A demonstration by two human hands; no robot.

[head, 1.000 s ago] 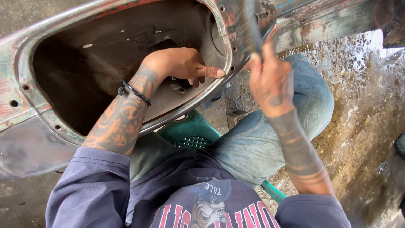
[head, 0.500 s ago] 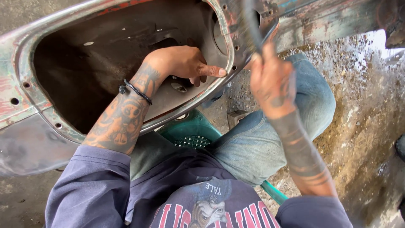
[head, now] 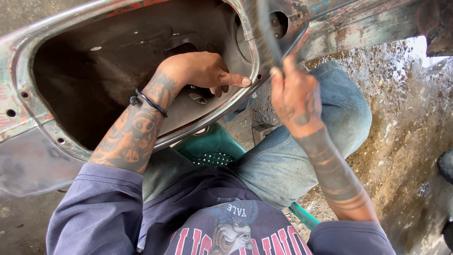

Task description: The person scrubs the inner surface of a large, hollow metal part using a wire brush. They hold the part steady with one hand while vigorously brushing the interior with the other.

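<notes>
A dark, narrow brush-like tool (head: 266, 33) is clasped in the closed right hand (head: 295, 97) and held against the rim of the worn, rusty metal body shell (head: 28, 118). The left hand (head: 200, 71) is rested open inside the shell's hollow, thumb on the rim.
</notes>
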